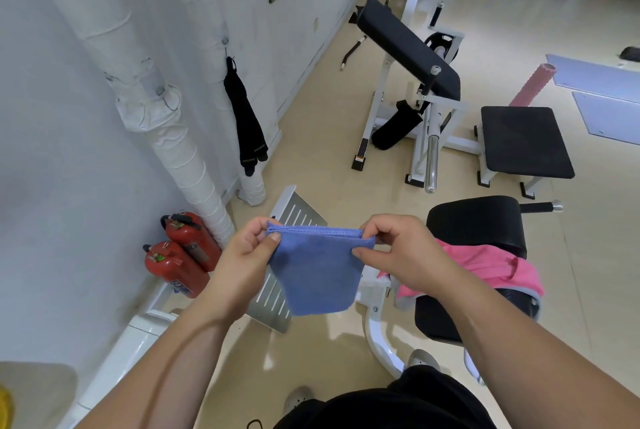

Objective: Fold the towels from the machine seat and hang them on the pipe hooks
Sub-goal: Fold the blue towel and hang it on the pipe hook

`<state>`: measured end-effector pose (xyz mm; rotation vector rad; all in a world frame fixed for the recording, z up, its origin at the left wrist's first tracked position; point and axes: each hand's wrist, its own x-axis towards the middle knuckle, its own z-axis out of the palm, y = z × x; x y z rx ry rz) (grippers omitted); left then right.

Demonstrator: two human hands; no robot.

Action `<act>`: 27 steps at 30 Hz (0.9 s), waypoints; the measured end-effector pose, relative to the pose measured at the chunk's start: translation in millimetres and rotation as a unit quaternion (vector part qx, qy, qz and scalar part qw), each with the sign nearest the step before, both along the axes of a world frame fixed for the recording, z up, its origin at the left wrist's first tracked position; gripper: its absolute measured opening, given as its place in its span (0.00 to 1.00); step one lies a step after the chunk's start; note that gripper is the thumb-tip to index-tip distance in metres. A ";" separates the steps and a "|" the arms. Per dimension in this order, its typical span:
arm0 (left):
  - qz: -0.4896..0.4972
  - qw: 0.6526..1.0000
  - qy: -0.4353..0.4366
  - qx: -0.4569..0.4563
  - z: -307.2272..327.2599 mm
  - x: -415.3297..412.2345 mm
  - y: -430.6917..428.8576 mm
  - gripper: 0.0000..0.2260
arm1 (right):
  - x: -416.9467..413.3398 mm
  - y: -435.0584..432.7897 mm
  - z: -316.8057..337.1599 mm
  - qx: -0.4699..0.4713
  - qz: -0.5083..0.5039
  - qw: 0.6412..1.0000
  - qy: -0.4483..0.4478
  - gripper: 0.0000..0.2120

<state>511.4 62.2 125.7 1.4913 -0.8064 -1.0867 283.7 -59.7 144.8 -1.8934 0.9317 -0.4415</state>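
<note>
A folded blue towel (317,271) hangs in the air in front of me. My left hand (247,252) pinches its top left corner and my right hand (398,248) pinches its top right corner. A pink towel (485,266) lies crumpled on the black machine seat (474,220) just right of my hands. A white wrapped pipe (180,151) runs down the wall at the left. On a second pipe behind it, a black cloth (246,123) hangs from a hook (227,44).
Two red fire extinguishers (180,255) stand at the foot of the pipe. A slotted metal footplate (280,276) lies under the blue towel. A white-framed bench machine (415,82) and a black pad (523,141) stand further back on the beige floor.
</note>
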 end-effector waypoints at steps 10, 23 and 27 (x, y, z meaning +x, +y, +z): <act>-0.271 0.961 -0.019 0.056 40.7 16.9 -19.1 0.32 | 12.9 5.8 8.8 0.168 -0.026 0.972 -0.160 0.19; -0.336 0.916 -0.192 0.106 69.3 -3.3 -54.6 0.23 | 3.2 0.1 -16.3 0.219 0.027 0.970 -0.096 0.10; -0.249 0.945 -0.185 0.108 78.8 12.5 -48.6 0.23 | 17.7 -3.6 -34.9 0.209 0.099 0.973 -0.025 0.10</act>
